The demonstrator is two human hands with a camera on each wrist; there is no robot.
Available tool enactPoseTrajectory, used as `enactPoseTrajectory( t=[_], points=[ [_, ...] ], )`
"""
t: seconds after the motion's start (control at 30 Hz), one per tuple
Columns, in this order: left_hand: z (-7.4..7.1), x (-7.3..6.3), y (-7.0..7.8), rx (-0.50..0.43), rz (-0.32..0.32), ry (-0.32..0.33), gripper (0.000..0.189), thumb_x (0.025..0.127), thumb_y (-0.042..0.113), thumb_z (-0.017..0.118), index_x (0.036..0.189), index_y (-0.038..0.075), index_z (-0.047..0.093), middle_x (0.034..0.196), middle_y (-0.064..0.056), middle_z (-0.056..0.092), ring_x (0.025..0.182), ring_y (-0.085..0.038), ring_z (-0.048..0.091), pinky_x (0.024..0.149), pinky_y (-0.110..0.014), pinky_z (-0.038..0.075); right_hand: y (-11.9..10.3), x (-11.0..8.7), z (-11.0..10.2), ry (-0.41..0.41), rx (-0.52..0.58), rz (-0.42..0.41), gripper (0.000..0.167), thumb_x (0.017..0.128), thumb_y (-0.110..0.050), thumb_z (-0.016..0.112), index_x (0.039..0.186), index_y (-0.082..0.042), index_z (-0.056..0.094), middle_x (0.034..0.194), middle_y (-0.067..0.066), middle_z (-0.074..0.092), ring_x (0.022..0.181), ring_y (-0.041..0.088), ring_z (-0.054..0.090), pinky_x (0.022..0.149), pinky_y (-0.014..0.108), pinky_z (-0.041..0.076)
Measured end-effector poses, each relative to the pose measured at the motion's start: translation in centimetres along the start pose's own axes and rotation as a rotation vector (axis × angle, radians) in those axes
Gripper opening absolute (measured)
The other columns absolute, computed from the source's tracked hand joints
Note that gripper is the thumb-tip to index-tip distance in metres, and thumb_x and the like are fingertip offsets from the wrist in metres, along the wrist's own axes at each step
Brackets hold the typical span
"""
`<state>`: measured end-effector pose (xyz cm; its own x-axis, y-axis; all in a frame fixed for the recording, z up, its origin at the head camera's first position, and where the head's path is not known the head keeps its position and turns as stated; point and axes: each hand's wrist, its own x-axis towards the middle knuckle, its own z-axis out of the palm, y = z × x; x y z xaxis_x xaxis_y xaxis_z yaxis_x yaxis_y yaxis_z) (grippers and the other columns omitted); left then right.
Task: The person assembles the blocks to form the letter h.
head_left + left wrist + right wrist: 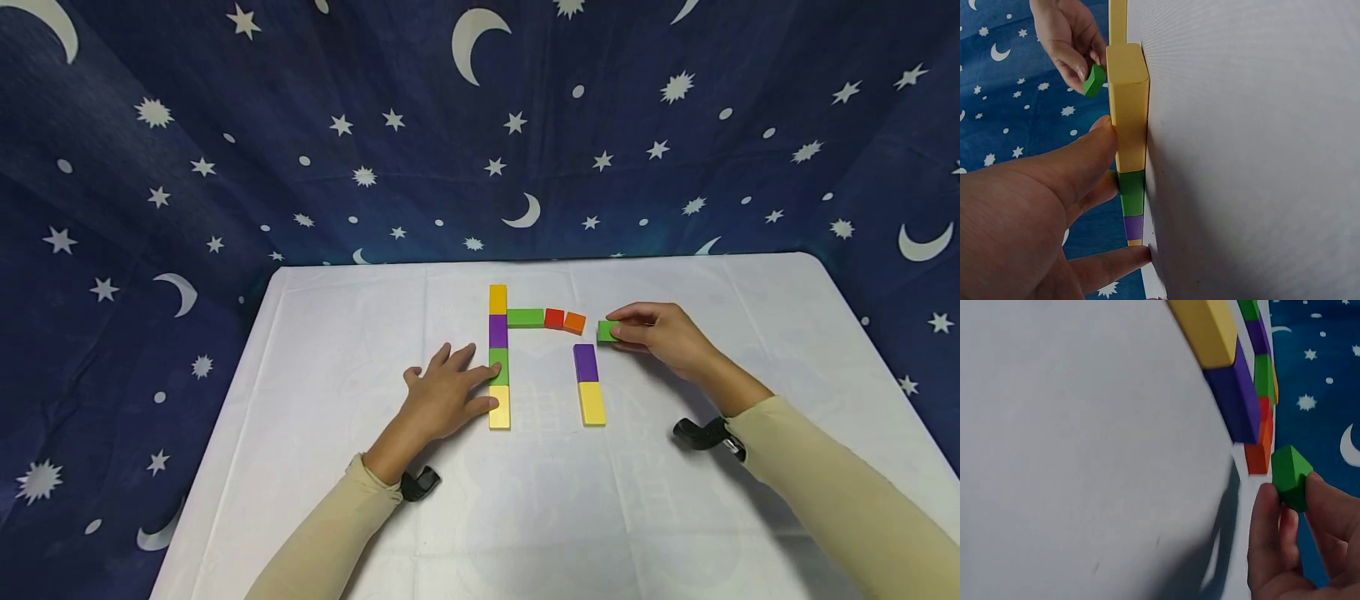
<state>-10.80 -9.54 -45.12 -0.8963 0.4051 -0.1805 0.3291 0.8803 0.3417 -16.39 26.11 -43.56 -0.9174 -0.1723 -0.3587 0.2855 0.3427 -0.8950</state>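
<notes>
My right hand pinches a small green block between thumb and fingers, just right of the orange block. My left hand has its fingers spread, with fingertips touching the lower green block and the yellow block of the left column. Above these in that column come a purple block and an amber block. A long green block and a red block run right to the orange one. A second purple block and second yellow block form a slightly tilted right column.
The blocks lie on a white cloth-covered table. A dark blue curtain with moons and stars hangs behind and beside it. Black straps with camera mounts sit at both wrists, the right mount close over the cloth.
</notes>
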Motion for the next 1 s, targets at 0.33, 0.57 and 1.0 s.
enactPoseTrajectory(
  t=[0.33, 0.57, 1.0],
  points=[
    [0.0, -0.1, 0.0, -0.004, -0.005, -0.013, 0.054, 0.094, 0.056, 0.065, 0.145, 0.042, 0.056, 0.164, -0.007, 0.039, 0.153, -0.043, 0.027, 0.101, -0.078, 0.028, -0.2, 1.4, 1.9, 0.065, -0.078, 0.034, 0.036, 0.096, -0.019, 0.073, 0.128, -0.003, 0.065, 0.117, 0.012, 0.068, 0.095, 0.012, 0.069, 0.084, 0.025, 0.059],
    [0.0, -0.1, 0.0, -0.002, -0.007, -0.015, 0.054, 0.094, 0.056, 0.066, 0.145, 0.042, 0.056, 0.164, -0.007, 0.039, 0.153, -0.043, 0.027, 0.101, -0.077, 0.027, 0.0, 1.7, 2.6, 0.071, -0.051, 0.006, 0.036, 0.092, -0.016, 0.077, 0.122, 0.002, 0.068, 0.104, 0.008, 0.071, 0.087, 0.010, 0.067, 0.081, 0.022, 0.059],
    [0.0, -0.1, 0.1, 0.001, -0.010, -0.020, 0.054, 0.094, 0.057, 0.065, 0.145, 0.042, 0.056, 0.164, -0.006, 0.039, 0.153, -0.042, 0.027, 0.102, -0.077, 0.028, 0.1, 2.0, 2.9, 0.102, -0.172, 0.023, 0.032, 0.090, -0.019, 0.080, 0.117, -0.005, 0.072, 0.093, 0.005, 0.068, 0.084, 0.017, 0.061, 0.070, 0.022, 0.055]
  ],
)
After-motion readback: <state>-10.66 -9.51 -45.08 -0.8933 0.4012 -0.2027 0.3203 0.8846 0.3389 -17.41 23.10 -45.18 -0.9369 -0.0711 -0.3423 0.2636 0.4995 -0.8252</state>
